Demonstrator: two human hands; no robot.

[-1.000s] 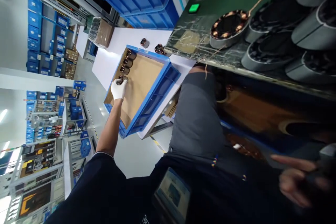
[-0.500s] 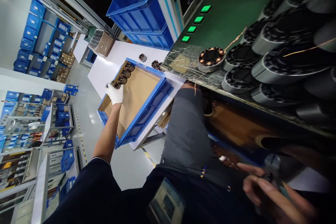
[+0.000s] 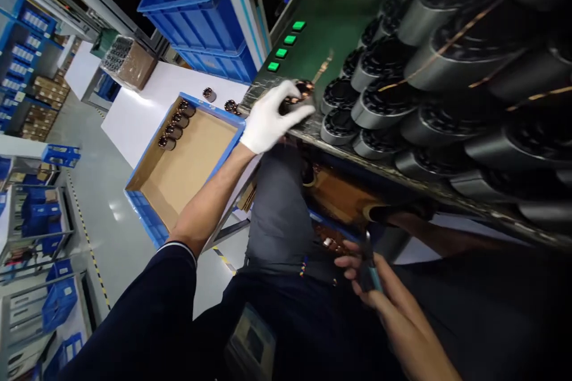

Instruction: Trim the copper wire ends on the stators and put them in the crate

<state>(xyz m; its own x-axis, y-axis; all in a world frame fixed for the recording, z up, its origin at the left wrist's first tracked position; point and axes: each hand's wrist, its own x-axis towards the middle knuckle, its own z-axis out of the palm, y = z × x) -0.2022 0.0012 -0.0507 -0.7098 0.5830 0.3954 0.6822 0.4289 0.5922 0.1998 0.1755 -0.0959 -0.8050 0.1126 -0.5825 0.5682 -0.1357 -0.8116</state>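
My left hand (image 3: 268, 121), in a white glove, reaches to the edge of the green-topped bench. Its thumb and fingers curl round a motor stator (image 3: 305, 90) with copper windings and a twisted wire end sticking up. Low on the right, my bare right hand (image 3: 379, 293) holds cutting pliers (image 3: 370, 274) with teal handles, their jaws pointing up. Left of the bench lies a blue tray (image 3: 149, 223) lined with cardboard; several wound stators (image 3: 174, 125) stand in a row along its far left side.
Many grey stators (image 3: 379, 104) crowd the bench to the right. Four green lit buttons are avoided as a count: several green buttons (image 3: 281, 53) line the bench's left side. Two loose stators (image 3: 208, 94) stand on the white table (image 3: 174, 74). Blue bins (image 3: 196, 18) are stacked behind.
My left hand has left the stator row in the tray and moved right to the stator on the bench. My right hand still holds the pliers, and the view has swung right.
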